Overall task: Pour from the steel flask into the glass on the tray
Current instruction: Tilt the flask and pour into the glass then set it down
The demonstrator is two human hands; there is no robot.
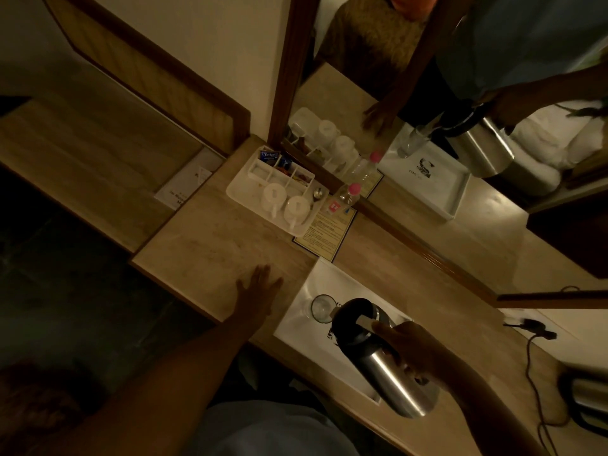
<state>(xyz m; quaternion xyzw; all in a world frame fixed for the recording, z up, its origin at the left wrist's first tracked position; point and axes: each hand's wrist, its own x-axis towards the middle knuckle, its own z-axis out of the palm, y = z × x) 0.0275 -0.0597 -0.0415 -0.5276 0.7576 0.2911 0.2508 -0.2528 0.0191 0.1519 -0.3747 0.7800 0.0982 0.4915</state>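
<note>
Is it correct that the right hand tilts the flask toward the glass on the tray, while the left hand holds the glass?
Not quite. In the head view the left hand lies flat on the counter, apart from the glass. The right hand does tilt the flask toward the glass on the tray.

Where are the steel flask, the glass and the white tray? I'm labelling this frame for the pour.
steel flask [393,378], head view, on its bare steel body.
glass [322,307], head view, inside its round rim.
white tray [304,325], head view, on bare floor beside the glass.
</note>
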